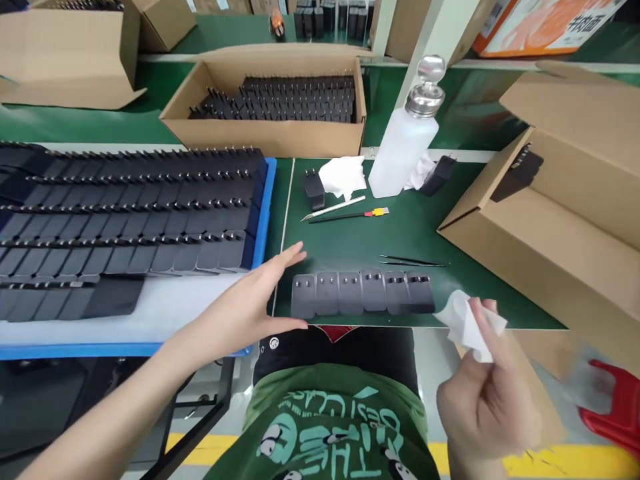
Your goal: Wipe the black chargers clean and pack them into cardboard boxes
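Note:
Several black plug-like blocks with metal pins [363, 293] stand in a row along the near edge of the green table. My left hand [270, 290] is beside the left end of that row, thumb and fingers spread, holding nothing. Past the row's right end, my right hand [487, 400] pinches a crumpled white tissue [467, 323]. Black tweezers [415, 261] lie just behind the row. Farther back are a white-handled craft knife [335, 209], a thin black tool with a red and yellow end [350, 216] and a single black block [315, 190].
A blue-edged tray [265, 213] of many black blocks sits left. Behind stands a cardboard box [263, 137] of more blocks. A white pump bottle [404, 150] stands near crumpled tissue [345, 177]. An open cardboard box [560, 247] is at the right, a red object [613, 407] below it.

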A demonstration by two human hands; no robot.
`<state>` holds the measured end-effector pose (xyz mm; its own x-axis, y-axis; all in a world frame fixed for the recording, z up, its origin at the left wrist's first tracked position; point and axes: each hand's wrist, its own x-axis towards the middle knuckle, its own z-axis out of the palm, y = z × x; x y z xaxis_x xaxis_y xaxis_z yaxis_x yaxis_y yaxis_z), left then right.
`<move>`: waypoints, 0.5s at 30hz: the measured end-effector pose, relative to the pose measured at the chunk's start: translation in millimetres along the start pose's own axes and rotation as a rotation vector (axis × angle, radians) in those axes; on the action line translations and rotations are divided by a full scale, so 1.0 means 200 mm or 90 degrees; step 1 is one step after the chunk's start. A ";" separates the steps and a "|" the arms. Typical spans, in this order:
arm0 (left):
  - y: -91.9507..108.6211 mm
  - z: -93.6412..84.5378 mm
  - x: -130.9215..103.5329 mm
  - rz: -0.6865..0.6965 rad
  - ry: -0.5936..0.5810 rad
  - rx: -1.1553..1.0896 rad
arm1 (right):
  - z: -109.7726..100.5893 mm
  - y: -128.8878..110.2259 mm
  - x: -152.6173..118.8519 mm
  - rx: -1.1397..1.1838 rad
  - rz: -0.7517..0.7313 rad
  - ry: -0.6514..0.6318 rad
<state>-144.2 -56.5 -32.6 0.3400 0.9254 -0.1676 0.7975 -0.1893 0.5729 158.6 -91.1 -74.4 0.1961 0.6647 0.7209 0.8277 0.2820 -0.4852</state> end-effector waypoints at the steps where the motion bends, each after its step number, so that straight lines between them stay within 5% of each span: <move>1: -0.02 0.01 0.02 -0.008 -0.004 -0.020 | 0.01 0.00 0.00 -0.025 -0.007 0.001; 4: -0.06 0.03 0.06 0.006 -0.015 -0.078 | 0.05 -0.02 -0.02 -0.097 -0.041 -0.030; 8: -0.09 0.05 0.05 0.027 0.003 -0.124 | 0.18 -0.22 -0.12 -0.168 -0.156 -0.228; 12: -0.12 0.08 0.04 0.053 0.005 -0.138 | 0.31 -0.50 -0.14 -0.024 -0.266 -0.304; 15: -0.13 0.10 0.04 0.064 0.004 -0.104 | 0.27 -0.56 -0.05 0.195 -0.348 -0.432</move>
<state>-153.1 -50.7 -65.2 0.4094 0.9071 -0.0981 0.6678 -0.2247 0.7096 36.3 -91.7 -54.1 -0.6118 0.6208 0.4902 0.5204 0.7826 -0.3417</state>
